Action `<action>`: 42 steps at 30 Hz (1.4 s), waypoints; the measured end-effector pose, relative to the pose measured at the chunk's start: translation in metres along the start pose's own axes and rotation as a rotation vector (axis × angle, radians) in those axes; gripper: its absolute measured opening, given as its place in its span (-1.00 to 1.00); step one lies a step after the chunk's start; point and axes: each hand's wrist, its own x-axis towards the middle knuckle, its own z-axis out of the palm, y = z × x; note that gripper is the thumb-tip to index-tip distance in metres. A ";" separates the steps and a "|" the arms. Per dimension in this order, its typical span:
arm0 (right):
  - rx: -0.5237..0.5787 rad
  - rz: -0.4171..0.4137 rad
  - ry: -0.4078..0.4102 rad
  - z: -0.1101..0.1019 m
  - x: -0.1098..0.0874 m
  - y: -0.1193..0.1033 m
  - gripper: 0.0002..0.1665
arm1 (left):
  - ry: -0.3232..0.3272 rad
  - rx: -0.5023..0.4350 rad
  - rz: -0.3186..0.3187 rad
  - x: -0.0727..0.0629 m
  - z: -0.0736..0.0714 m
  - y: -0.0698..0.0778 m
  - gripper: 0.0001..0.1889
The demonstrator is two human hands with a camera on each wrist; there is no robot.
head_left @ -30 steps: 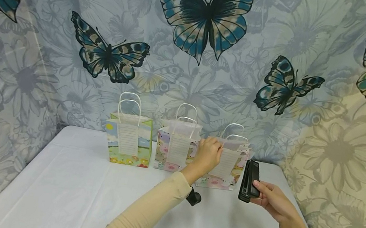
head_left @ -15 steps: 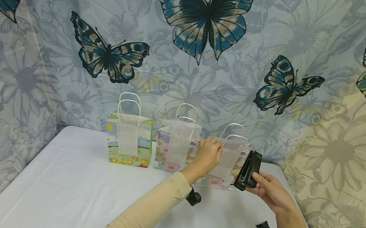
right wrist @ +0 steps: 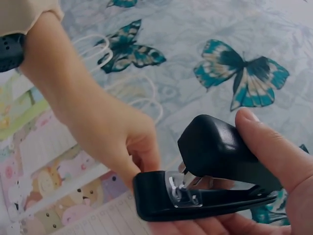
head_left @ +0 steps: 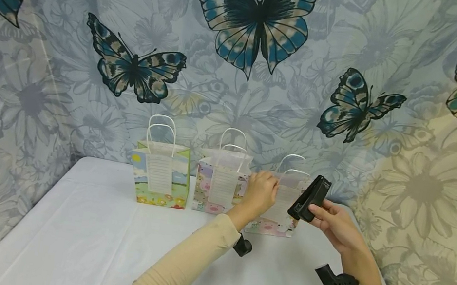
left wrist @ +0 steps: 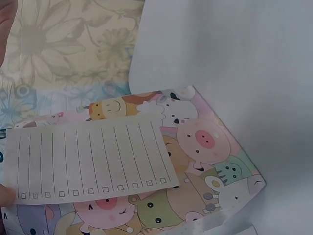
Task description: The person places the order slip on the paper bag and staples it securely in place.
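Note:
My left hand [head_left: 259,194] pinches a lined checklist sheet [left wrist: 93,161] against the top edge of the right-hand gift bag [head_left: 270,228], which has a pink cartoon-animal print. In the left wrist view the thumb [left wrist: 6,196] lies on the sheet's end; the other fingertips are mostly hidden. My right hand [head_left: 337,228] grips a black stapler [head_left: 310,199], thumb on top and fingers beneath. Its jaws stand apart, seen in the right wrist view beside the left hand. In the head view the stapler overlaps the bag's right upper corner; I cannot tell whether they touch.
A matching animal-print bag [head_left: 203,188] stands in the middle, and a green landscape-print bag [head_left: 180,194] at the left. Both carry lined sheets and have upright white handles. The white-covered table [head_left: 76,238] ends at a butterfly-patterned cloth backdrop [head_left: 242,110].
My right hand has moved the stapler up and leftward, and it has tilted toward the right-hand bag's top. My left hand has kept its place at the bag's edge.

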 end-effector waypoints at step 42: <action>-0.671 -0.356 0.326 0.008 0.034 0.009 -0.49 | 0.055 -0.077 -0.017 0.000 0.008 0.010 -0.83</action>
